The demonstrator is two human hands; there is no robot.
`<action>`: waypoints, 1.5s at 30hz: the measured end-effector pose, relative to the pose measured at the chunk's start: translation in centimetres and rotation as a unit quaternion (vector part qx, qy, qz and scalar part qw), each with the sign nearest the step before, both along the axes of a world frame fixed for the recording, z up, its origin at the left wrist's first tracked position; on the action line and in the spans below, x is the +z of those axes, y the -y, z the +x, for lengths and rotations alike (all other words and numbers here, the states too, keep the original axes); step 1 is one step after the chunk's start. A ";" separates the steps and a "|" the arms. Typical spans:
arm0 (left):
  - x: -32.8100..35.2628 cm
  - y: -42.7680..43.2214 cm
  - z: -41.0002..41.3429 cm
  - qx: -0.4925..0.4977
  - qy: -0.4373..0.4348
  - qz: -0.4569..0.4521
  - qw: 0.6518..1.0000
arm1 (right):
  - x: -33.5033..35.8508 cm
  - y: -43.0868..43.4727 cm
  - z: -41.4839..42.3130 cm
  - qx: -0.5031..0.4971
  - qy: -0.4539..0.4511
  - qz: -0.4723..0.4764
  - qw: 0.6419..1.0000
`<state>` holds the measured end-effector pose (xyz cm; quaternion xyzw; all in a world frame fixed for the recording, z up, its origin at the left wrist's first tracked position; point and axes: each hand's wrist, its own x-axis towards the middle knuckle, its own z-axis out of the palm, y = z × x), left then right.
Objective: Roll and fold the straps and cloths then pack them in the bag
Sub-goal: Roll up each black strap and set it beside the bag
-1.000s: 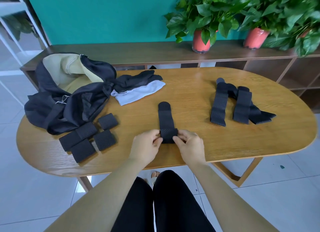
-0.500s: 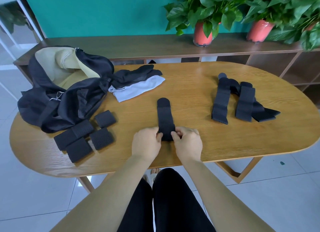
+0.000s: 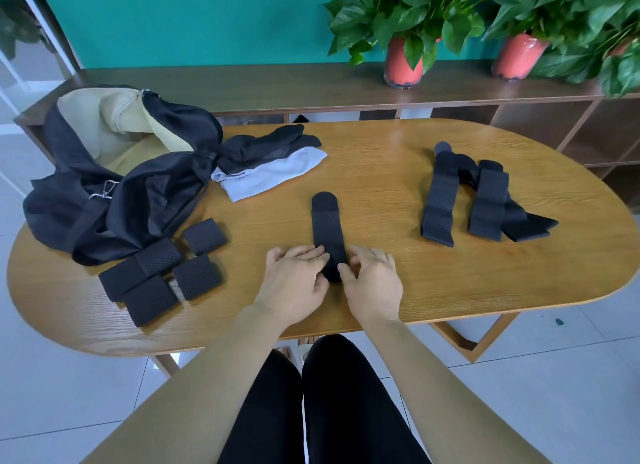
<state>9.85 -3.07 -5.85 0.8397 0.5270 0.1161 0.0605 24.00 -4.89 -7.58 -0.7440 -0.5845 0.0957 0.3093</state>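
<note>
1. We're gripping the near end of one black strap [image 3: 327, 228] with both hands. L hand [image 3: 294, 285] and R hand [image 3: 374, 283] are closing in from either side, fingers curling narrow over the rolled bit and thumbs pinching below. The fingertips are nearly meeting.
2. The strap is lying mid-table [image 3: 381, 186] near the front edge and running straight away from us, w/ its far end flat on the wood.
3. Vs 1 s ago: the near end was showing as a flat folded patch between our thumbs. Now it's looking like a thicker roll, mostly hidden under our fingers, and the hands are sitting closer together. Everything else on the table is lying as before.
4. Materials: the strap is a dark perforated fabric w/ a smooth rounded tab at the far end. The table is oval, w/ a light wood grain.
5. Four rolled straps [image 3: 159, 276], squarish blocks of the same perforated stuff, are sitting to our left just beside the bag [image 3: 166, 200], which is slumping open w/ a black shell and tan lining.
6. The cloths [image 3: 273, 165], one black on one white, are lying folded and touching the bag's right side.
7. The loose straps [image 3: 464, 200] are lying unrolled, well apart on the right.
</note>
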 end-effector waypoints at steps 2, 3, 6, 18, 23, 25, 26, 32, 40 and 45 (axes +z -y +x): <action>0.5 -0.1 -0.5 -0.024 -0.010 -0.038 0.999 | -0.1 0.2 0.1 0.024 -0.003 0.016 1.000; 0.7 -0.1 -0.9 -0.035 -0.013 -0.053 0.998 | -0.2 0.5 0.2 0.049 -0.004 0.038 0.998; 0.9 0.2 -1.9 -0.056 -0.011 -0.059 0.997 | -0.2 1.9 0.8 0.144 -0.010 0.084 0.986; 0.7 2.3 -2.6 -0.029 0.119 -0.074 0.990 | 0.4 4.0 1.0 0.141 -0.097 0.028 0.985; 0.8 2.5 -1.7 0.015 0.165 -0.045 0.985 | 0.3 3.2 0.4 0.084 -0.133 0.024 0.987; 0.4 2.4 -1.3 0.050 0.182 -0.023 0.982 | 0.3 2.8 0.1 0.059 -0.130 0.023 0.989; 0.3 2.4 -1.1 0.069 0.188 -0.014 0.980 | 0.3 2.5 0.0 0.048 -0.128 0.023 0.990; 0.4 2.1 0.1 0.123 0.200 -0.003 0.972 | 0.3 1.6 -1.0 0.024 -0.085 0.053 0.995; -0.1 1.5 0.2 0.136 0.189 -0.002 0.973 | -0.1 0.8 -1.6 0.004 -0.018 0.042 0.999; -0.7 1.3 0.4 0.140 0.182 0.007 0.973 | -0.2 0.7 -1.8 -0.002 0.011 0.051 0.999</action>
